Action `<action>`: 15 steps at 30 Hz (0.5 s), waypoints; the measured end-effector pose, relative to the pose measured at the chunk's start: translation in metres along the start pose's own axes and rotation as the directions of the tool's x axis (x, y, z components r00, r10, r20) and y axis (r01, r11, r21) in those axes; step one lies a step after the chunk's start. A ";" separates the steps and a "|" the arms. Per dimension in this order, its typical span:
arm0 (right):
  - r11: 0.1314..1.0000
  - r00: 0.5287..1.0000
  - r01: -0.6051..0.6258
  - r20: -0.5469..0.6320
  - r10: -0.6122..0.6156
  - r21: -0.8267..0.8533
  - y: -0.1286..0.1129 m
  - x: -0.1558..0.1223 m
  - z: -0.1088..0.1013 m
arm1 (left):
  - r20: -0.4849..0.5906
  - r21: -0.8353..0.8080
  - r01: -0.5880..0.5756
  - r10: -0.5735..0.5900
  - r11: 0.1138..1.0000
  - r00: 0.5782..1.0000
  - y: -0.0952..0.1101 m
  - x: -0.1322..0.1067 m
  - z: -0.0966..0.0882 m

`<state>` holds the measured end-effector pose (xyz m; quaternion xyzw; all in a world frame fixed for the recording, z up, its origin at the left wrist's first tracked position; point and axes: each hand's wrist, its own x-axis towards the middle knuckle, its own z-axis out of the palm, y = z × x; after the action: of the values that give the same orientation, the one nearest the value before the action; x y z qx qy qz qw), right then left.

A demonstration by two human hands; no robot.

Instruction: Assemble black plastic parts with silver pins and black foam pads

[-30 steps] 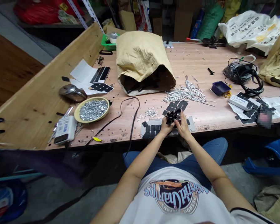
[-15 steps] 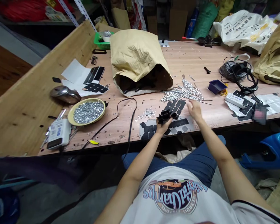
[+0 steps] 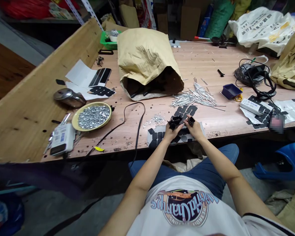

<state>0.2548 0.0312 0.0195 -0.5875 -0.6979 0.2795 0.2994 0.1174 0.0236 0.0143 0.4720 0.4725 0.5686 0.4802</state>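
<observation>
Several black plastic pieces (image 3: pixel 175 122) are bunched in my left hand (image 3: pixel 171 132), its fingers closed round them. My right hand (image 3: pixel 194 129) is just beside it, gripping one black plastic piece (image 3: pixel 191 121). Both hands are over a sheet of black pads (image 3: pixel 155 137) at the table's front edge. Beyond them lie more dark pads (image 3: pixel 190 110) and a pile of thin metal rods (image 3: pixel 195 96). Small metal bits (image 3: pixel 157 118) are scattered left of my left hand. The exact shape of the black pieces is too small to make out.
A large open paper sack (image 3: pixel 147 59) with dark pieces inside stands behind my hands. To the left are a yellow bowl (image 3: pixel 75 122) of small metal parts, a white box (image 3: pixel 62 139) and a black cord (image 3: pixel 125 114). A purple tray (image 3: pixel 231 91) and black headset (image 3: pixel 263 85) lie right.
My right hand has moved left, from beside the rods to my left hand, and now has a black plastic piece in it. My left hand still holds its bunch.
</observation>
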 end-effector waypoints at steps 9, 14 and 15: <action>0.927 0.970 -0.123 0.241 0.037 0.355 -0.005 -0.011 0.000 | 0.145 0.042 -0.077 0.070 0.996 0.987 -0.006 -0.004 0.003; 0.855 0.952 -0.196 0.303 0.048 0.481 -0.011 -0.021 0.001 | -0.010 0.063 0.147 -0.147 0.987 0.989 0.000 -0.005 0.012; 0.861 0.944 -0.178 0.330 0.014 0.476 -0.010 -0.021 -0.001 | -0.047 0.046 0.159 -0.157 0.986 0.986 0.001 -0.005 0.012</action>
<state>0.2518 0.0092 0.0263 -0.4721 -0.6099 0.5552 0.3113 0.1295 0.0195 0.0157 0.4322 0.5329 0.5269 0.5016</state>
